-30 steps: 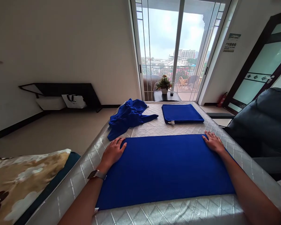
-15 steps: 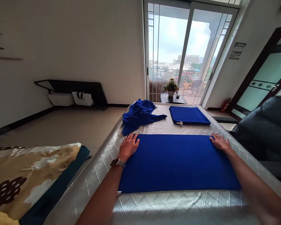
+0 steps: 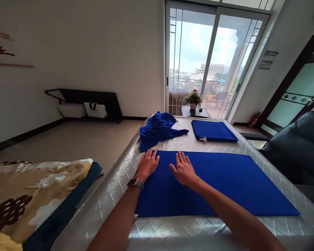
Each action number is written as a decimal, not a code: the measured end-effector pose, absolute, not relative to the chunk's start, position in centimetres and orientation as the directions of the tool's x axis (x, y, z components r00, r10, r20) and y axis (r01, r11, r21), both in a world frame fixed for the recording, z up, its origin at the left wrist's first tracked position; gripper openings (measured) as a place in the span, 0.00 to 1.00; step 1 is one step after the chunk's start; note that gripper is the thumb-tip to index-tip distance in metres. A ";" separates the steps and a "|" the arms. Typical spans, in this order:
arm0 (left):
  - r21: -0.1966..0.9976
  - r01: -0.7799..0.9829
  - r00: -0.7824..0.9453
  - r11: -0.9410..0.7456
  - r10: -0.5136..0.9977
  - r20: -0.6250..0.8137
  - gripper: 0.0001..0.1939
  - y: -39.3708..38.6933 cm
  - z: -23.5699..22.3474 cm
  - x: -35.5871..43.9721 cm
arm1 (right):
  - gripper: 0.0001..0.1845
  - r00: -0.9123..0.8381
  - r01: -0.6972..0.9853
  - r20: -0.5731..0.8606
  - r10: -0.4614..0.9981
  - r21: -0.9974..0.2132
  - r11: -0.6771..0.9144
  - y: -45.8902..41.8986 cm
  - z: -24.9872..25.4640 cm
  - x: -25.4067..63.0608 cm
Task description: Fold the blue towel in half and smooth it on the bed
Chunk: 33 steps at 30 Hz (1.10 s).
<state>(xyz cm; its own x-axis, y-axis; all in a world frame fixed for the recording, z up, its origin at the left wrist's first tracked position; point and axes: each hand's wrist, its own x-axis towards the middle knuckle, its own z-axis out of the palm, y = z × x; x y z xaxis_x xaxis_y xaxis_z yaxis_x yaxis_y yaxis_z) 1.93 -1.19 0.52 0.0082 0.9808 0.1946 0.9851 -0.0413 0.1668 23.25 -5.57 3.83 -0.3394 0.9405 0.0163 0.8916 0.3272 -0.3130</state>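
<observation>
2 hands [image 3: 148,164] [image 3: 184,170] on blue cloth [image 3: 225,184] (flat, smooth).

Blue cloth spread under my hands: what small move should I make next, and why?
Probably sweep your right hand lightly toward the right end of the spread blue cloth: your left hand rests at its far left corner and could steady it, while neither hand is on the right end.

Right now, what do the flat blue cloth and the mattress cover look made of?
Blue cloth: matte, probably fleece or microfiber; smooth, no sheen. Mattress cover: silvery, satiny synthetic fabric, perhaps, judging by its bright highlights and quilted diamond stitching.
</observation>
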 end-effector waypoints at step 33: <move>0.144 0.969 0.170 -0.203 0.962 0.212 0.31 -0.1 -0.9 2.7 | 0.50 -0.137 0.961 -0.126 0.983 -0.256 0.101 -5.3 1.1 34.9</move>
